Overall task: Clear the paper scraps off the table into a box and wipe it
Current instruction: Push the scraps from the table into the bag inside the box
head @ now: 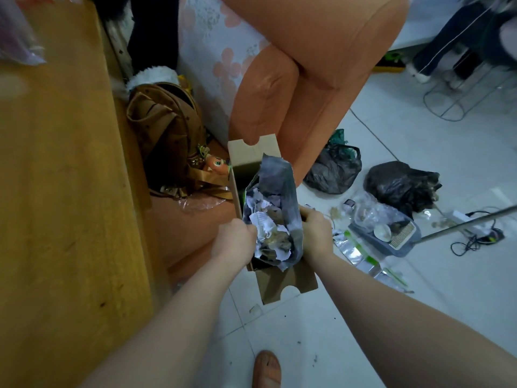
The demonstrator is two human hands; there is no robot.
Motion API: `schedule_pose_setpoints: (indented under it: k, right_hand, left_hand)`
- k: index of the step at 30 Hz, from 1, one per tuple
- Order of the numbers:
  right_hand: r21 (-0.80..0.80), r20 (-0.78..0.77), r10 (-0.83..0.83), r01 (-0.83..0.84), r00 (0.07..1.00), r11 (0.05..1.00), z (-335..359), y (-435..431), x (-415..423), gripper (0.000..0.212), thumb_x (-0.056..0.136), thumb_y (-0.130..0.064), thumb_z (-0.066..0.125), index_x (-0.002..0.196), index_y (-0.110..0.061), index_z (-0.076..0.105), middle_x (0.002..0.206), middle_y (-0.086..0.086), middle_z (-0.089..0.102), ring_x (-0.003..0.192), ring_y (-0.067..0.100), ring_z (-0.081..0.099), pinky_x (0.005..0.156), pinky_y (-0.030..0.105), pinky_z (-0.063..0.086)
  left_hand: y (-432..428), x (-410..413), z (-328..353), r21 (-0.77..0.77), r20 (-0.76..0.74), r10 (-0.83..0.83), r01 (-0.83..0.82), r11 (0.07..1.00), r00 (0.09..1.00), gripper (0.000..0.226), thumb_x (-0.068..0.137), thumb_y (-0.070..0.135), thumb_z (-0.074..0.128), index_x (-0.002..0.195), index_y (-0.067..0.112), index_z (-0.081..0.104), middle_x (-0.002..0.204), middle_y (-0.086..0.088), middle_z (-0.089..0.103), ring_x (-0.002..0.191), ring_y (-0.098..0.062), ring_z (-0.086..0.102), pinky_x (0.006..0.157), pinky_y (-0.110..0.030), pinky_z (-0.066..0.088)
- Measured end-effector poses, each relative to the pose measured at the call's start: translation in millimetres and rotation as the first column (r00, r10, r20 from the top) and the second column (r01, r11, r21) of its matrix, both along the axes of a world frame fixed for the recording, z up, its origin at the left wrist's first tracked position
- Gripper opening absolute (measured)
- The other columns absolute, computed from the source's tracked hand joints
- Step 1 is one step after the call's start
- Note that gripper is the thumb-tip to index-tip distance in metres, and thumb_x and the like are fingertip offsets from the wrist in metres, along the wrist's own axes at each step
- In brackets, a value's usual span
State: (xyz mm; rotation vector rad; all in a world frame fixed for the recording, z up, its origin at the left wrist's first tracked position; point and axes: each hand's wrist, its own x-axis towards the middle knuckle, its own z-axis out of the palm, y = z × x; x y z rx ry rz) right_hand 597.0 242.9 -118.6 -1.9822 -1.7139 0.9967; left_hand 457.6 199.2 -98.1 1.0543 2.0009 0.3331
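Both hands grip the open cardboard box [279, 278], which sits low over the white tiled floor [419, 141]. Left hand [233, 242] is closed on the box's left wall near the top edge; right hand [316, 233] is closed on the opposite wall, fingers curled over the rim. Whether the box base touches the floor cannot be told.

Contents, between the two grips: a grey sheet [282, 180] stands up out of the opening, rising past the far rim. Cupped inside it are crumpled white paper scraps [263, 222] mixed with brownish debris [277, 239]. The load fills the opening up to hand level.

Box flaps: far flap [251, 152] stands upright beyond the hands; near flap [285, 284] folds down toward the person, below the grips.

Edges and room: the wooden table [56, 191] runs along the left of the left hand, its edge near that forearm. Surface looks bare in the visible part except a plastic bag [19, 32] at the far corner. Just beyond the left grip, an orange sofa [307, 79] with a brown bag [167, 135] resting against it. Right of the right hand, floor clutter: a grey dustpan [391, 236] with rubbish, foil wrappers [361, 256], two dark plastic bags [400, 183]. Open tile lies nearest the person, below the box, beside one sandalled foot [265, 368].
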Motion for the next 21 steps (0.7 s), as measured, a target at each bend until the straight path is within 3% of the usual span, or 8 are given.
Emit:
schedule_pose_setpoints:
  k: [2,4,7,11,14,17,21]
  right_hand:
    - [-0.030,0.005,0.034,-0.034,0.999,0.999,0.1,0.5,5.6,0.018,0.091,-0.024,0.052,0.085,-0.024,0.069,0.075,0.003,0.068,0.072,0.023,0.063,0.065,0.031,0.051]
    - [-0.055,-0.020,0.018,-0.019,1.000,0.998,-3.4,-0.3,14.1,0.031,0.092,-0.024,0.056,0.064,-0.035,0.053,0.059,-0.007,0.053,0.058,0.013,0.050,0.050,0.023,0.034]
    - [-0.074,-0.028,-0.020,0.018,0.999,0.997,-16.3,-4.8,23.3,0.042,0.093,-0.023,0.053,0.055,-0.036,0.042,0.058,-0.006,0.051,0.065,0.021,0.050,0.050,0.026,0.031]
    - [-0.140,-0.074,-0.129,0.117,0.989,0.983,-41.4,-19.1,31.7,0.036,0.092,-0.027,0.055,0.058,-0.036,0.048,0.058,-0.006,0.053,0.065,0.022,0.050,0.051,0.027,0.033]
    - [-0.200,-0.099,-0.190,0.168,0.977,0.965,-60.4,-30.5,38.1,0.012,0.088,-0.025,0.057,0.085,-0.030,0.067,0.072,-0.001,0.068,0.072,0.022,0.062,0.055,0.026,0.045]
    - [-0.258,-0.098,-0.243,0.211,0.965,0.943,-87.5,-36.8,55.0,0.027,0.082,-0.016,0.058,0.102,-0.031,0.069,0.082,0.000,0.072,0.079,0.023,0.065,0.055,0.022,0.047]
    - [-0.297,-0.096,-0.317,0.277,0.944,0.914,-116.9,-42.2,74.5,0.023,0.081,-0.015,0.060,0.097,-0.029,0.070,0.079,-0.005,0.071,0.076,0.017,0.065,0.054,0.019,0.044]
  left_hand:
    - [0.5,5.7,-3.2,-0.009,-0.005,0.000,0.000,1.000,1.000,0.027,0.091,0.008,0.040,0.067,0.003,0.052,0.063,-0.005,0.041,0.055,-0.022,0.037,0.049,-0.029,0.032]
    - [0.0,13.5,-7.2,-0.024,0.001,0.025,-0.025,0.999,1.000,0.027,0.091,0.009,0.041,0.064,0.006,0.045,0.061,-0.004,0.041,0.056,-0.022,0.038,0.050,-0.030,0.032]
    - [-1.4,24.3,-19.1,-0.093,-0.014,0.053,-0.054,0.994,0.999,0.028,0.088,0.008,0.043,0.060,0.007,0.043,0.065,-0.007,0.047,0.051,-0.022,0.037,0.047,-0.027,0.030]
    - [3.2,33.2,-34.8,-0.157,-0.102,-0.041,0.025,0.987,0.994,0.019,0.090,0.013,0.044,0.074,0.006,0.051,0.080,-0.010,0.057,0.066,-0.027,0.052,0.054,-0.028,0.036]
    - [4.1,40.3,-53.7,-0.194,-0.138,-0.092,0.064,0.979,0.986,0.015,0.090,0.011,0.043,0.085,0.005,0.056,0.096,-0.013,0.064,0.084,-0.032,0.062,0.061,-0.031,0.043]
    - [3.7,59.1,-83.2,-0.245,-0.141,-0.132,0.095,0.965,0.981,0.020,0.090,0.011,0.044,0.099,0.003,0.060,0.107,-0.017,0.064,0.093,-0.034,0.063,0.063,-0.033,0.043]
    - [9.9,82.0,-114.3,-0.273,-0.154,-0.208,0.160,0.949,0.966,0.021,0.089,0.004,0.045,0.104,0.003,0.060,0.111,-0.017,0.062,0.098,-0.034,0.061,0.072,-0.036,0.047]
